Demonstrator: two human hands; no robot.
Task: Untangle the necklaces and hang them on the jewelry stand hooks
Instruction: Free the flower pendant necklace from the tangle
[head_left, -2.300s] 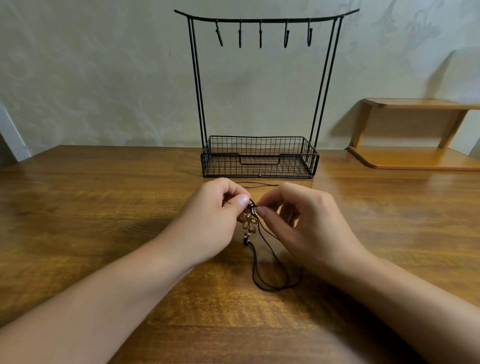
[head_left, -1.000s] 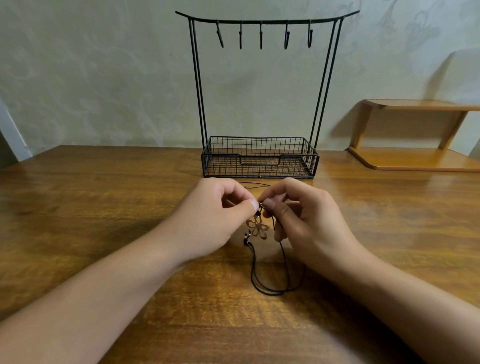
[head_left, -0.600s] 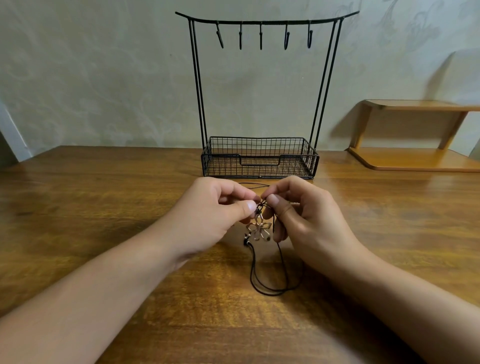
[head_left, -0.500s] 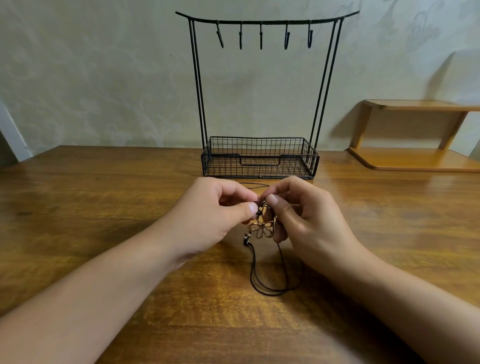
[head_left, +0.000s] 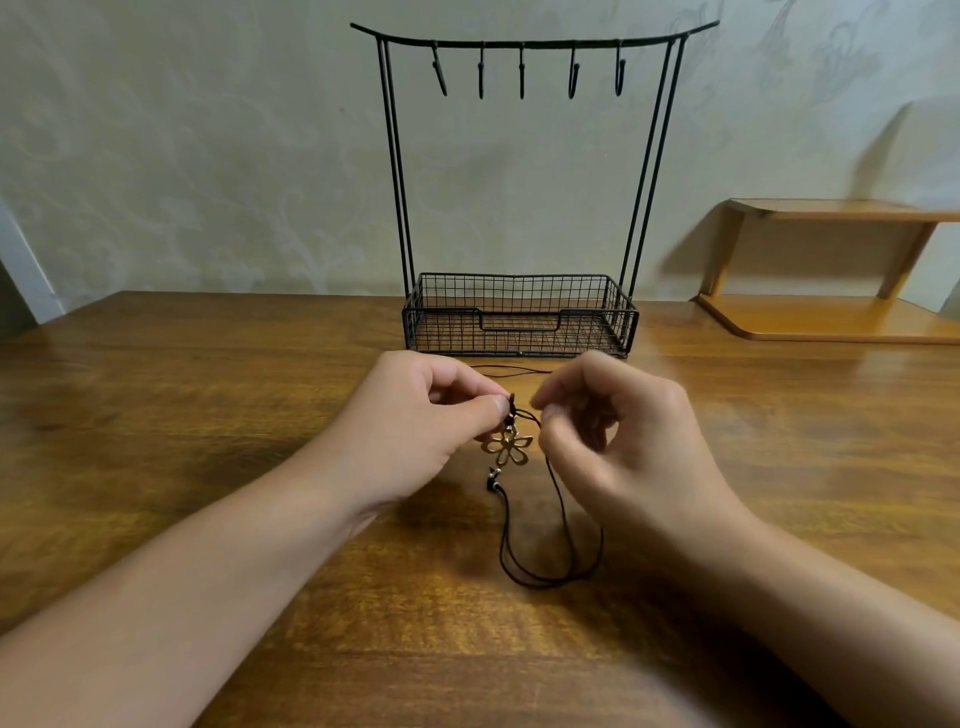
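A black cord necklace (head_left: 545, 583) with a gold open-flower pendant (head_left: 506, 448) lies partly on the wooden table. My left hand (head_left: 415, 431) pinches the cord at the knot just above the pendant, which hangs a little off the table. My right hand (head_left: 623, 447) is beside it on the right with curled, blurred fingers, and the cord runs to its thumb and seems pinched there. A small clasp end (head_left: 493, 480) dangles below the pendant. The black wire jewelry stand (head_left: 519, 40) stands behind, and its several hooks (head_left: 521, 78) are bare.
The stand's mesh basket (head_left: 519, 340) sits at the table's far edge, with a thin stretch of black cord (head_left: 511, 368) lying just in front of it. A light wooden shelf unit (head_left: 831, 322) stands at the back right. The wooden table (head_left: 156, 415) stretches to the left.
My right hand has drawn away from the pendant to the right, opening a gap between the hands. The pendant now hangs free and faces me. My left hand keeps its pinch.
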